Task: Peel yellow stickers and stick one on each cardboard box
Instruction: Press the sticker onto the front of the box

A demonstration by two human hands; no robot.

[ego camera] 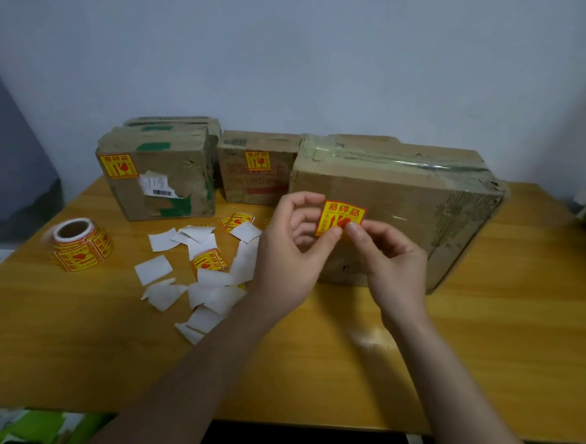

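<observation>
A yellow sticker with red print (340, 215) is held up in front of the large cardboard box (406, 201) on the right. My left hand (291, 252) pinches its lower edge, and my right hand (390, 262) pinches the same lower edge from the right. The left box (170, 180) carries a yellow sticker (117, 165) on its front. The middle box (256, 182) carries a second sticker (257, 160). No sticker shows on the large box's visible faces. A sticker roll (77, 244) lies at the table's left.
White backing papers (208, 288) and loose yellow stickers (236, 222) are scattered on the wooden table (482, 353) left of my hands. A fourth box (174, 122) stands behind the left box. Green and white clutter lies below the table's front edge.
</observation>
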